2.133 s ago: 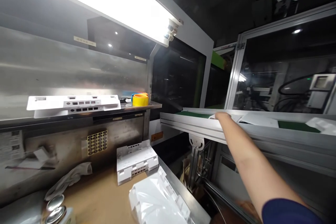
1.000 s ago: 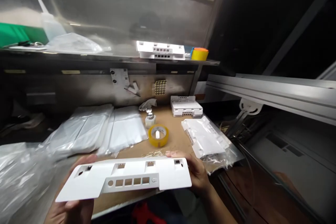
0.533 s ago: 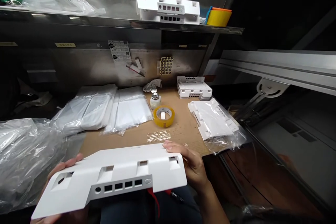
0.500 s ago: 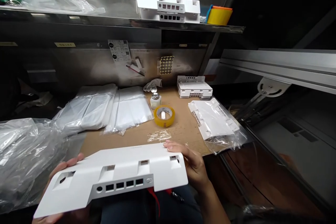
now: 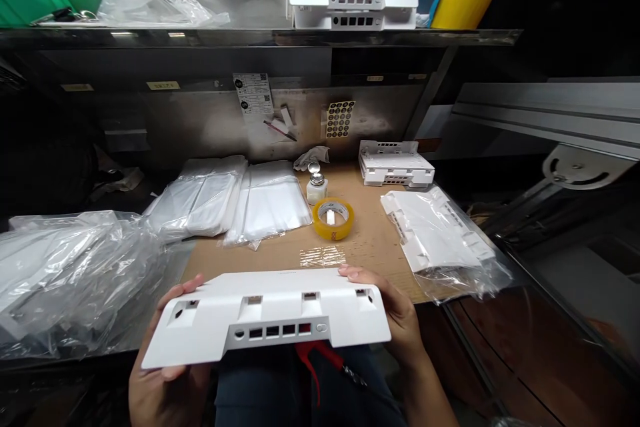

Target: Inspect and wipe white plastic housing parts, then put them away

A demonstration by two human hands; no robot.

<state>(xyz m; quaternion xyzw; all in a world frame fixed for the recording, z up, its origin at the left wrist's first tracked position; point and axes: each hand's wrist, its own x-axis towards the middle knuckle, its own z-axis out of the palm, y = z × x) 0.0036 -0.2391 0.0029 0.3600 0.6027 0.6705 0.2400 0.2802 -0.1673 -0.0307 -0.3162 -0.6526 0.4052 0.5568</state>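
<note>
A white plastic router housing [image 5: 270, 303] is held up over my lap, its edge with a row of square port openings facing me. My left hand [image 5: 163, 373] grips the left end, with fingers over the top and the thumb beneath. At the right end my right hand [image 5: 397, 313] is closed on it, fingertips resting on the top surface. Below the housing, a red tool with a trigger-like lever [image 5: 323, 350] lies at my lap, partly hidden. A roll of yellow tape [image 5: 349, 219] sits on the brown cardboard [image 5: 280, 257] beyond the housing.
Stacks of clear plastic bags [image 5: 200, 203] lie left, beside a crumpled heap of plastic [image 5: 90, 280]. A bottle with a metal cap [image 5: 317, 190] stands behind the tape. Right are bagged white housings [image 5: 437, 230] and a stack [image 5: 397, 167]. More housings [image 5: 353, 0] rest on the metal shelf [image 5: 240, 39].
The housing has become more level, its left end rising, and both hands have moved with it. The whole view has shifted, so the bench appears farther right.
</note>
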